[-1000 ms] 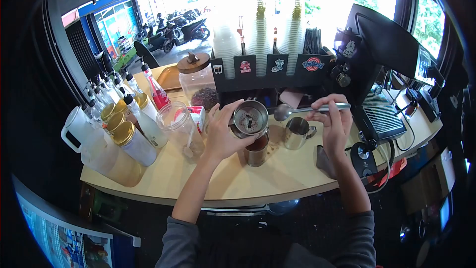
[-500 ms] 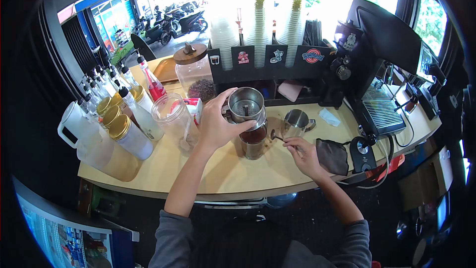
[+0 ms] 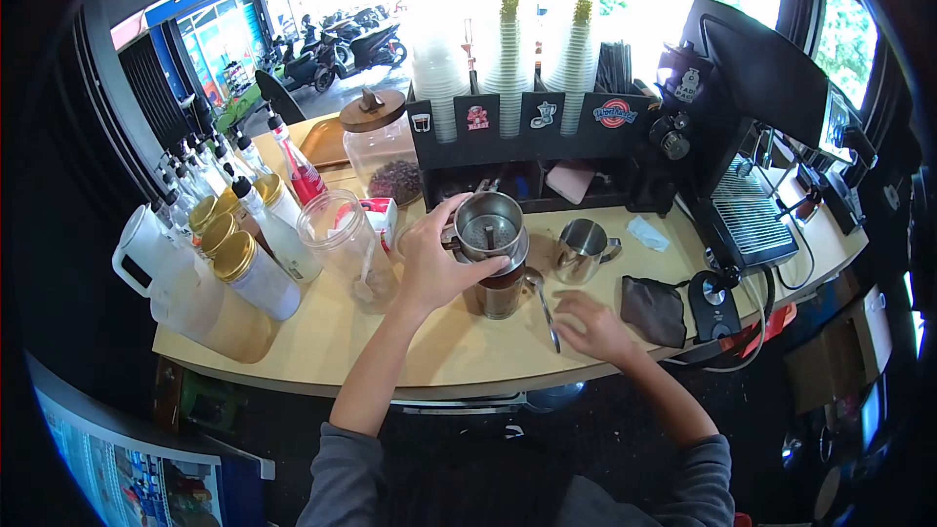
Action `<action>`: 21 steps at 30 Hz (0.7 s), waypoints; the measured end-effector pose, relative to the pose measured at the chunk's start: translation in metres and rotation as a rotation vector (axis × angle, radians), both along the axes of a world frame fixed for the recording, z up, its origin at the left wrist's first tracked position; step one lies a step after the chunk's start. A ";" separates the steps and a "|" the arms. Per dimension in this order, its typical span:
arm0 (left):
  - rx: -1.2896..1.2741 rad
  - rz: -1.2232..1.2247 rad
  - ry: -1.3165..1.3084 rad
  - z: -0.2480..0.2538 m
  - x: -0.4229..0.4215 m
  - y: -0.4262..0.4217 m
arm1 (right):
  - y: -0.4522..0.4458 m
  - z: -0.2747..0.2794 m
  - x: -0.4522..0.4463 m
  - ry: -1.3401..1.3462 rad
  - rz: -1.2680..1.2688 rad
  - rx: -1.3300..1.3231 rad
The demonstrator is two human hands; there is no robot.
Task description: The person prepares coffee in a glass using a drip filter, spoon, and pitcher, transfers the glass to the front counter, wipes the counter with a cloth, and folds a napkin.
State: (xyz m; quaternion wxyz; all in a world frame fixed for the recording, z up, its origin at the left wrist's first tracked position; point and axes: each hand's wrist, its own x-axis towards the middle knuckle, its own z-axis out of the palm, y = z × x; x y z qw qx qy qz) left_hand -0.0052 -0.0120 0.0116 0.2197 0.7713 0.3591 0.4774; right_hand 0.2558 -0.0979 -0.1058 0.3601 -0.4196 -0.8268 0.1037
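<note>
My left hand (image 3: 434, 263) grips a metal drip coffee filter (image 3: 491, 217), thumb and fingers round its sides. Below the filter is a clear glass (image 3: 500, 301) with dark brown liquid in it; whether the two touch is hard to tell. Just right of the glass, a metal spoon (image 3: 547, 313) lies on the counter with its bowl toward the back. Beside the spoon's handle is my right hand (image 3: 593, 328), its fingers loosely bent and apart, holding nothing. A steel pitcher (image 3: 581, 256) stands behind that hand.
A clear plastic jar (image 3: 346, 254) with a scoop inside stands left of my left hand. Bottles and gold-lidded jars (image 3: 256, 275) crowd the wooden counter's (image 3: 439, 361) left side. Dark cloth (image 3: 654, 312) and a coffee tamper (image 3: 717, 298) lie right. Behind are cup stacks (image 3: 508, 68) and an espresso machine (image 3: 742, 205).
My right hand has let go of the spoon, which now lies on the counter, and has drawn slightly toward me. My left hand and the filter have shifted slightly right and down.
</note>
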 end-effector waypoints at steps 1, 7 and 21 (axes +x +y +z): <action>-0.006 -0.007 0.006 0.001 0.000 -0.001 | 0.005 0.003 0.004 -0.001 0.000 0.002; 0.015 -0.002 -0.026 -0.006 0.002 -0.001 | 0.052 0.017 0.040 0.112 -0.640 0.488; -0.053 -0.069 -0.102 -0.010 0.003 0.001 | 0.078 0.005 0.057 0.716 -0.355 -0.122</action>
